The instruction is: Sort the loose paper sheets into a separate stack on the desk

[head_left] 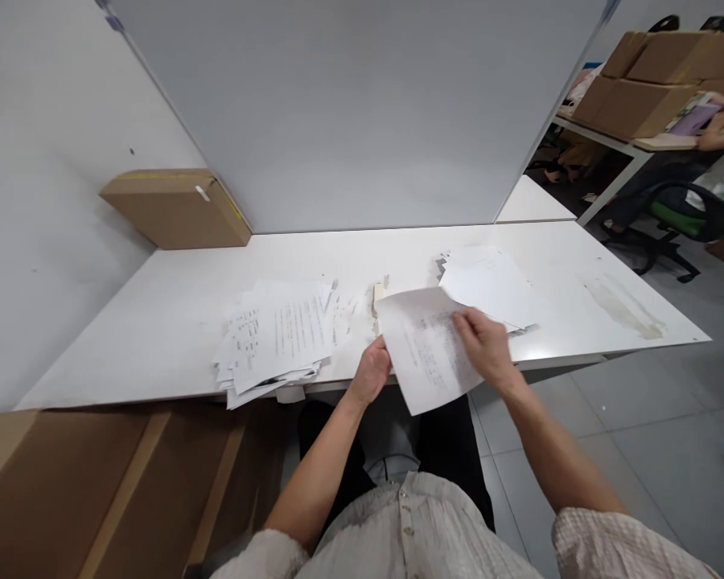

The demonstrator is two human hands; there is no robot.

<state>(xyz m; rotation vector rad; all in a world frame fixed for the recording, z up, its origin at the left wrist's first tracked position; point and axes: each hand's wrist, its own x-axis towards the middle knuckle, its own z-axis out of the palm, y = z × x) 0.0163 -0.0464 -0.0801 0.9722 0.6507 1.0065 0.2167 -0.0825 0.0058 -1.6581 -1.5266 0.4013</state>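
Note:
A sheet of paper [425,354] with lines of writing is held up over the table's front edge, in front of my body. My left hand [372,370] pinches its left edge. On its right side my right hand [483,346] grips it, thumb on top and fingers curled. Whether it is one sheet or a few together I cannot tell. To the left lies an uneven pile of written papers [283,334], some sticking out past the table's front edge. Behind my right hand is a second pile of papers [488,281], its top sheet looking blank.
The white table [174,322] carries a cardboard box [174,211] at its back left, beside a grey panel [350,112]. A small pale block [378,293] lies behind the held sheet. Large cartons [114,482] stand at lower left. Another person's hand [721,121] shows at far right.

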